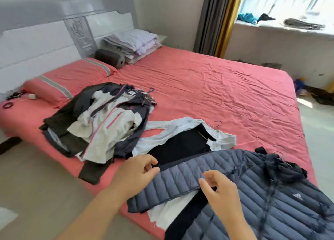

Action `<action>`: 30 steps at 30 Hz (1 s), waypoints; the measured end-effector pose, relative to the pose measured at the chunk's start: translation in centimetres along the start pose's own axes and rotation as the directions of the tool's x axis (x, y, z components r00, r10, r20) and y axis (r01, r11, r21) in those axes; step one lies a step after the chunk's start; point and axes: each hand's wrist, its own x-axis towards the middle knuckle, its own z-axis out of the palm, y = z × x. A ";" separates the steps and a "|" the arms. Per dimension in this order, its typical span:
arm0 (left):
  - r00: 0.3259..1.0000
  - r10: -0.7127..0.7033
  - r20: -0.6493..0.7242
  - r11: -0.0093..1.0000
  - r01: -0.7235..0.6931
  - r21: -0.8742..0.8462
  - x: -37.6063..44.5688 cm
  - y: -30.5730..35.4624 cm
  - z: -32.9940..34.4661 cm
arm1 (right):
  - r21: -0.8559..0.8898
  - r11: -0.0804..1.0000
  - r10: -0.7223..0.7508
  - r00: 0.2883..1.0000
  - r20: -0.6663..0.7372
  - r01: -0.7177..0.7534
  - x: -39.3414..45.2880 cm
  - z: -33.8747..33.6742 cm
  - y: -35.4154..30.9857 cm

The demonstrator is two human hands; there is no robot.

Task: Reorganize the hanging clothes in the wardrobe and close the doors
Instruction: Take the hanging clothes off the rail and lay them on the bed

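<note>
On the bed [216,80], the puffer jacket [253,194] lies under both hands' loose grip.

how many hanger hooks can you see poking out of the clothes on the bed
3: a dark hook atop the left jacket pile, a wire hook by the white shirt's collar, and a faint one above the quilted jacket. More may be hidden under the clothes.
</note>
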 end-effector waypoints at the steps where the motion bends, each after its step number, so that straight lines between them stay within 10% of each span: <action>1: 0.999 -0.044 -0.025 0.999 0.044 -0.007 -1.7 -2.2 -1.9 | 0.000 1.000 -0.018 0.999 0.028 0.018 -0.7 1.9 -1.9; 15: 0.835 -0.420 -0.356 0.907 0.371 -0.199 -14.1 -19.9 -17.0 | 0.085 0.928 -0.370 0.866 0.337 0.364 -0.2 20.7 -23.1; 30: 0.585 -0.580 -0.568 0.796 0.554 -0.242 -8.4 -29.4 -27.6 | 0.226 0.764 -0.627 0.611 0.483 0.605 11.0 35.5 -36.8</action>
